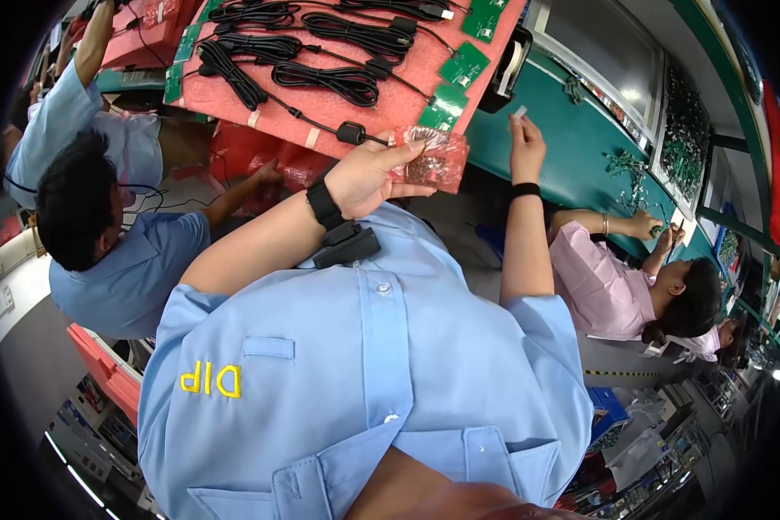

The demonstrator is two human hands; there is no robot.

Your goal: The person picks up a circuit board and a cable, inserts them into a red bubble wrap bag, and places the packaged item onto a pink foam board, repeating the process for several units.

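Note:
My left hand is closed on a red, see-through bubble-wrap pouch, thumb on top and fingers beneath. A black cable with a thick black block runs up to the pouch; what lies inside it is hard to make out. Raised to the right, my right hand pinches a small white strip between thumb and fingertips. Coiled black cables lie in rows on a pink foam sheet just beyond my left hand. Green circuit boards are joined to their ends.
A black tape dispenser stands at the foam's right edge, on a green bench. A person in blue works close on my left. Another in pink handles small parts on the right, near a tray of green pieces.

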